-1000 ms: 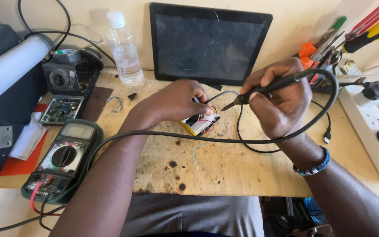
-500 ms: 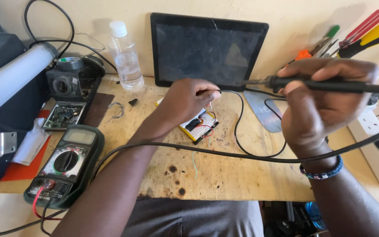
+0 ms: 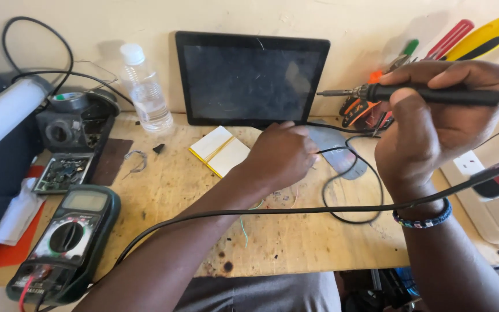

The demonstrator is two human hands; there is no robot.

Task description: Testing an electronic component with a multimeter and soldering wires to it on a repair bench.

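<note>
Two hands over the wooden workbench. Right hand fist-grips soldering iron, raised, tip pointing left toward tablet. Left hand rests knuckles-up on the bench just right of white-yellow battery pack; can't tell what it pinches. Multimeter sits far left.

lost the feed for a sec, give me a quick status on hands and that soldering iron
Right hand grips soldering iron, raised, tip level. Left hand down on the bench by the white block. Black cable crosses the left forearm.
</note>
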